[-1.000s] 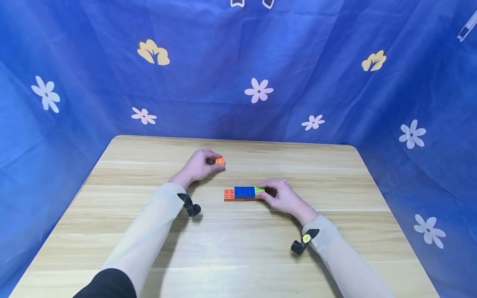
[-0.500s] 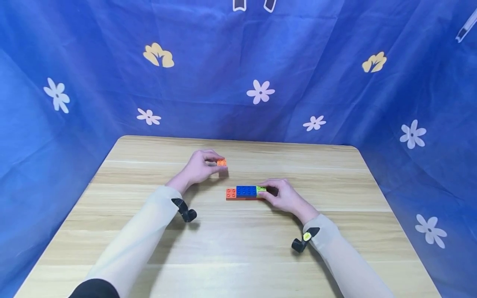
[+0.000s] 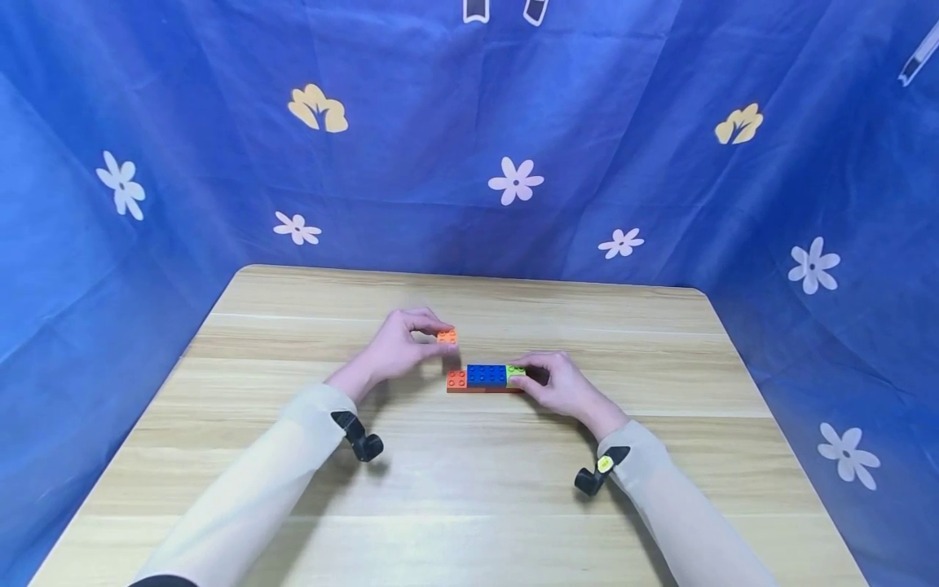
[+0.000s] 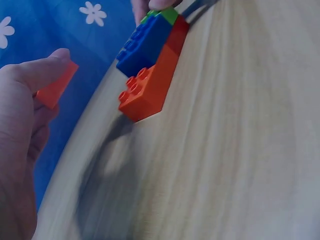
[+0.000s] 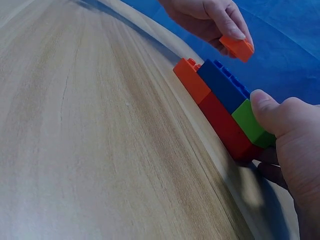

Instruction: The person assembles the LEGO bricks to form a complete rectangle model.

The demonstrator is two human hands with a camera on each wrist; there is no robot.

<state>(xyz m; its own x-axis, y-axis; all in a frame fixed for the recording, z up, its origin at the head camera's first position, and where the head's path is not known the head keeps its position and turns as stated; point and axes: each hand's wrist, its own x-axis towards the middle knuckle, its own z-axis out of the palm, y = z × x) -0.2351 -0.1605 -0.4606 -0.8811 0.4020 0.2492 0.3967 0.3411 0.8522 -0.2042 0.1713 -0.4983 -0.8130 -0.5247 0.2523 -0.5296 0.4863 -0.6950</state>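
Between thumb and fingers, the left hand (image 3: 399, 346) pinches a small orange brick (image 3: 447, 336), raised above the table just behind the left end of a brick row. That row has an orange brick (image 5: 190, 80) and a red brick (image 5: 225, 127) end to end below, with a blue brick (image 3: 487, 374) and a green brick (image 5: 250, 121) on top. Studs of the lower orange brick (image 4: 146, 97) are bare at the left end. My right hand (image 3: 561, 387) grips the green brick's end of the row; its fingertips partly cover that brick.
The bricks stand on a light wood-grain table (image 3: 469, 489). A blue cloth (image 3: 411, 163) printed with flowers hangs behind the table and along both sides. Each wrist wears a black camera mount, one on the left (image 3: 359, 438) and one on the right (image 3: 597, 473).
The left hand has moved right and nearer to the row, carrying the small orange brick. The right hand has kept its grip and hardly moved.
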